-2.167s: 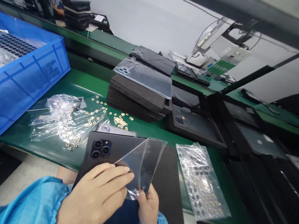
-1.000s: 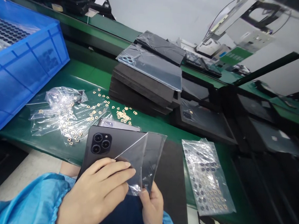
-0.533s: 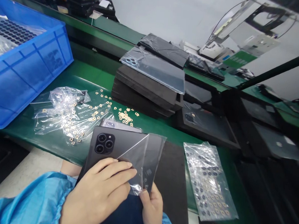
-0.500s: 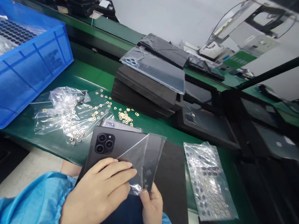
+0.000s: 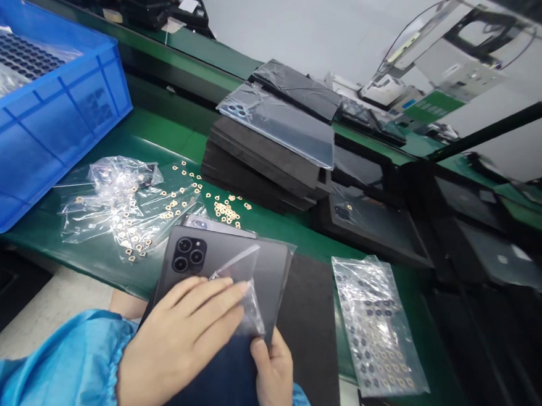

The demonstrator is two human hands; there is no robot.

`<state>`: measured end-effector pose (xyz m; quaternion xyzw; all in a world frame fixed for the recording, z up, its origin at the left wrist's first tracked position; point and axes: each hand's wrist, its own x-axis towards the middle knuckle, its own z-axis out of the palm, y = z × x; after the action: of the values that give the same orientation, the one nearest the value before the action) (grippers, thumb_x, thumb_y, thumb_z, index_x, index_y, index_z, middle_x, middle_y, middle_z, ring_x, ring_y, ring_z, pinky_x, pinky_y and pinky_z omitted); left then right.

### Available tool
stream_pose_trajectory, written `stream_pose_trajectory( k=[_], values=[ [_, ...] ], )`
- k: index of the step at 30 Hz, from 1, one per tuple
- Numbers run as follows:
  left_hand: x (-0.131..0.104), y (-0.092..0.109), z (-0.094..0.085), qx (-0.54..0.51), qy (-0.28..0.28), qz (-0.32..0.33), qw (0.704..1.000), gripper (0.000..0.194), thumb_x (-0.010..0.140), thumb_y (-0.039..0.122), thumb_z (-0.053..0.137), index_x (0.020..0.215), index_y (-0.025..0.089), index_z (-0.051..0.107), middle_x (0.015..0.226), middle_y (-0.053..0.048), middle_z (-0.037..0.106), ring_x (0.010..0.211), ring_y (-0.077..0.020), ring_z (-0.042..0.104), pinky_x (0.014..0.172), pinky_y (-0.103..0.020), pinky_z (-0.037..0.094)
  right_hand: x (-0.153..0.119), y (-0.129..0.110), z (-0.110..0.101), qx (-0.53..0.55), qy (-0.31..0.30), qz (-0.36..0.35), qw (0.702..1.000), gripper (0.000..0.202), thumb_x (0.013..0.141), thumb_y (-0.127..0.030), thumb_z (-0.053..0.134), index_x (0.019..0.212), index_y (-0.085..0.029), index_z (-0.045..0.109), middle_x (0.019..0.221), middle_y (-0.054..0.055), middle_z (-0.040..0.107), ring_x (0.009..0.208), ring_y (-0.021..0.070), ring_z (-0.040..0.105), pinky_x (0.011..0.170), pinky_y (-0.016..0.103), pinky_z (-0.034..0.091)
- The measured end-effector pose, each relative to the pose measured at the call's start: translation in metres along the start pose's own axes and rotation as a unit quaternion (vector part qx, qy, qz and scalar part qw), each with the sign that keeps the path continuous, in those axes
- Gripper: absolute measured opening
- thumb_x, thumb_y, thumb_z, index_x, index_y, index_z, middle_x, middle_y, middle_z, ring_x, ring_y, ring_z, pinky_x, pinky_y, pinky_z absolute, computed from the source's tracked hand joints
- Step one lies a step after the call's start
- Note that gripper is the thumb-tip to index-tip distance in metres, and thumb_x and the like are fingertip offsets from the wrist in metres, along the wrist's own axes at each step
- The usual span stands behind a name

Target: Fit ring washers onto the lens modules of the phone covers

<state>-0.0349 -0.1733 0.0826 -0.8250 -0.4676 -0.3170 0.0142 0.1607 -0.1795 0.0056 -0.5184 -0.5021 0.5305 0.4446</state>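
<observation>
A dark grey tablet point(image 5: 266, 271) with a square camera block lies tilted before me, its back facing up. Clear plastic film point(image 5: 245, 266) covers part of that back, folded and wrinkled around my fingertips. My left hand point(image 5: 185, 339) rests flat across the film and the tablet, fingers stretched out; its thumb is hidden. Gripping the tablet's right edge, my right hand point(image 5: 274, 373) has its thumb on top and its fingers behind. Just beyond the tablet's top edge, another pale device point(image 5: 220, 226) shows partly. A black foam sheet point(image 5: 310, 335) lies to the right.
Small gold rings point(image 5: 226, 212) are scattered near a crumpled clear bag point(image 5: 124, 180). A blue crate point(image 5: 53, 126) stands left. Stacked black foam point(image 5: 259, 165) supports a film-covered tablet point(image 5: 281, 123). At right lie a bag of small parts point(image 5: 378, 328) and black trays point(image 5: 380, 229).
The film's loose flap has shifted left and bunched up by my left fingertips, baring more of the tablet's upper right back. My left hand moved slightly upward; the right keeps its grip.
</observation>
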Motion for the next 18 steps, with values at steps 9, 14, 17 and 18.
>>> stream_pose_trajectory(
  k=[9, 14, 17, 18],
  values=[
    [0.013, -0.097, 0.002, 0.031, 0.032, -0.198, 0.979, 0.062, 0.091, 0.032, 0.06, 0.145, 0.016, 0.034, 0.154, -0.011, 0.037, 0.14, -0.0337, 0.038, 0.118, -0.049, 0.032, -0.001, -0.008, 0.0, 0.008, -0.013, 0.031, 0.999, 0.043, 0.086, -0.054, 0.06, 0.104, -0.017, 0.073, 0.092, 0.007, 0.076, 0.082, 0.0204, 0.07, 0.076, 0.028, 0.057],
    [0.002, -0.125, 0.013, 0.058, 0.022, -0.223, 0.973, 0.056, 0.094, 0.047, 0.047, 0.143, 0.021, 0.039, 0.158, -0.006, 0.031, 0.141, -0.0352, 0.036, 0.118, -0.053, 0.031, 0.005, -0.017, -0.069, -0.028, 0.045, 0.054, 0.997, 0.049, 0.079, -0.061, 0.065, 0.1, -0.017, 0.073, 0.092, 0.008, 0.076, 0.081, 0.0224, 0.069, 0.081, 0.033, 0.056],
    [-0.029, -0.117, 0.032, 0.012, -0.055, -0.215, 0.975, 0.064, 0.094, 0.059, 0.032, 0.141, 0.016, 0.041, 0.155, -0.012, 0.034, 0.139, -0.0346, 0.038, 0.117, -0.055, 0.03, 0.007, -0.02, -0.121, -0.088, 0.14, 0.103, 0.981, 0.057, 0.073, -0.066, 0.068, 0.101, -0.016, 0.072, 0.096, 0.01, 0.075, 0.084, 0.0256, 0.069, 0.085, 0.037, 0.055],
    [-0.042, -0.112, 0.039, 0.006, -0.074, -0.223, 0.972, 0.064, 0.093, 0.06, 0.033, 0.141, 0.018, 0.041, 0.154, -0.011, 0.035, 0.138, -0.0334, 0.038, 0.117, -0.054, 0.03, 0.008, -0.018, -0.133, -0.1, 0.164, 0.118, 0.974, 0.06, 0.072, -0.068, 0.068, 0.102, -0.016, 0.072, 0.097, 0.01, 0.075, 0.084, 0.0267, 0.069, 0.085, 0.038, 0.055]
  ],
)
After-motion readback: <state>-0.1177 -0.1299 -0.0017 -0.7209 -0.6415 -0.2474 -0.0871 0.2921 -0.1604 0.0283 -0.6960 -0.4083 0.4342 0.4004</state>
